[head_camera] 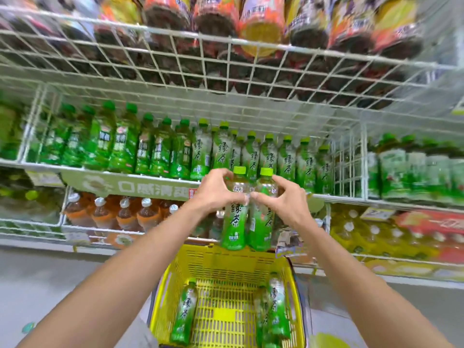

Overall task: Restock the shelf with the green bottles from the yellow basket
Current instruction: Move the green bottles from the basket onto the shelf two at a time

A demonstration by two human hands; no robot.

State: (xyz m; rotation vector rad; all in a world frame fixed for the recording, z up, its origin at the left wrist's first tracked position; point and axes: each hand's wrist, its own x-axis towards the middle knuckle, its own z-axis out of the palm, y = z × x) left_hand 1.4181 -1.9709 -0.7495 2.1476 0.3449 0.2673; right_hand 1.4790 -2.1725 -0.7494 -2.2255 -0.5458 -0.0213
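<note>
Head view shows both our forearms stretched forward and up, with our left hand (215,189) curled around the neck of one green bottle (234,214) and our right hand (281,197) curled around a second green bottle (262,217), the two held upright and touching side by side. We hold them above the far rim of the yellow basket (226,259), just in front of the shelf (334,197) row of matching bottles. Three more green bottles (184,315) lie in the basket.
</note>
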